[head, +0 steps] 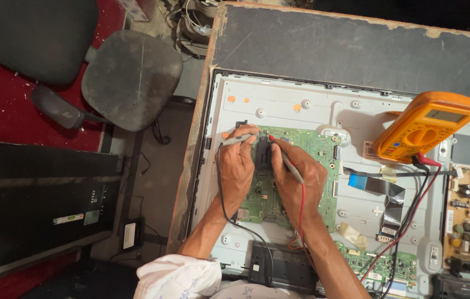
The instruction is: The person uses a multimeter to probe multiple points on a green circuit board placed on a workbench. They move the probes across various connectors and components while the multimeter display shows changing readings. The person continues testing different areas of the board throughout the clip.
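We see our left hand (pixel 237 166) at frame centre, fingers gripping a black probe (pixel 237 139), our right hand (pixel 296 174) beside it, fingers gripping a red probe (pixel 287 160), both tips on the green board (pixel 323 160), orange meter (pixel 426 126) upper right on the bench (pixel 323 47).

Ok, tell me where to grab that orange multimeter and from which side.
Probably grip the orange multimeter across its long side edges, at mid-body beside the dial. Come from its upper right end, near the display: the leads plug in at the lower left end, and its face lies tilted, angled toward the green circuit board.
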